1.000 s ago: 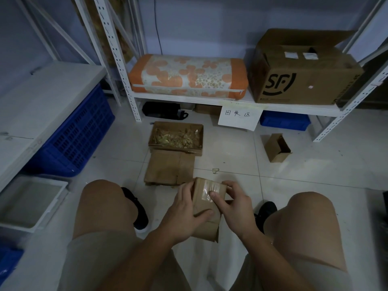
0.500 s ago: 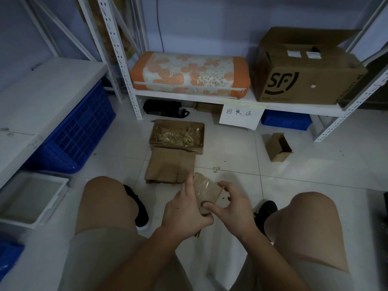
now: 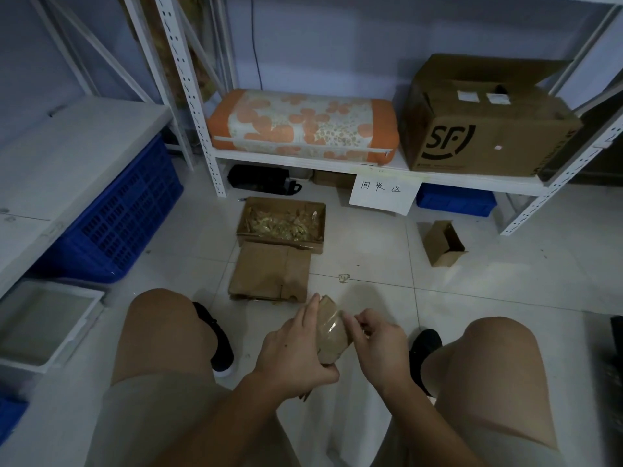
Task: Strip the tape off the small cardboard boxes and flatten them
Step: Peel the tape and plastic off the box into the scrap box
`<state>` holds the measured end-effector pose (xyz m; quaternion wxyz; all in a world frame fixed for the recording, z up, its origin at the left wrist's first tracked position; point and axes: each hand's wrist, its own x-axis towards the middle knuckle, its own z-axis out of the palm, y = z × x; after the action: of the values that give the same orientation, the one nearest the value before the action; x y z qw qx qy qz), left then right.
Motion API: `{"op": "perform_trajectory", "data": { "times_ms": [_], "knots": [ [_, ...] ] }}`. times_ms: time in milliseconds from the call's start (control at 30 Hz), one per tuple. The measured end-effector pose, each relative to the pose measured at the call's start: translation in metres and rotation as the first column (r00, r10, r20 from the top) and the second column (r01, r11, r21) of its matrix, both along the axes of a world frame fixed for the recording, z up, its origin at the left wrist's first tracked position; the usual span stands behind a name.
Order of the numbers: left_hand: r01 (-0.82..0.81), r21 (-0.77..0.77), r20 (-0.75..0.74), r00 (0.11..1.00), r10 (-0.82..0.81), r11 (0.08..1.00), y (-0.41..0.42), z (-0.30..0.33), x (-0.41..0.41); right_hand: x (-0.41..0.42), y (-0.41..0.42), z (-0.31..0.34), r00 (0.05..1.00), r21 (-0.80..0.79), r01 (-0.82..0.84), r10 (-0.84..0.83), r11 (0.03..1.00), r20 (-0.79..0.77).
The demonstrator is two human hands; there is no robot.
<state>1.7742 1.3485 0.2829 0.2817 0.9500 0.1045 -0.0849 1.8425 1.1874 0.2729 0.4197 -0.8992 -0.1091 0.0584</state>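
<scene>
Left hand grips taped box between knees. Right hand, at box's 3 o'clock, pinches tape edge. Flattened cardboard lies at 12 o'clock.

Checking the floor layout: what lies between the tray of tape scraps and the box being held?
In the head view, a stack of flattened cardboard lies between the scrap tray and the held box.
</scene>
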Motion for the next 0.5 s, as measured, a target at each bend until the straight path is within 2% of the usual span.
{"op": "perform_trajectory", "data": {
  "times_ms": [100,233,367,500],
  "knots": [
    [-0.028,-0.017,-0.015,1.0,0.027,0.999,0.0,-0.001,0.001,0.003,-0.003,-0.006,0.994,0.095,-0.113,0.112,0.989,0.017],
    [-0.046,-0.019,-0.015,0.999,0.046,0.999,0.002,0.0,0.002,0.005,-0.004,-0.026,0.936,0.035,-0.339,0.333,0.94,0.112],
    [-0.022,0.016,-0.021,1.0,0.023,1.0,0.001,0.001,0.001,0.001,0.0,-0.031,0.918,0.012,-0.337,0.326,0.941,0.225],
    [-0.025,0.015,-0.018,1.0,0.025,1.0,0.0,0.0,0.002,-0.001,0.003,-0.028,0.885,-0.127,-0.342,0.365,0.931,0.289]
  ]
}}
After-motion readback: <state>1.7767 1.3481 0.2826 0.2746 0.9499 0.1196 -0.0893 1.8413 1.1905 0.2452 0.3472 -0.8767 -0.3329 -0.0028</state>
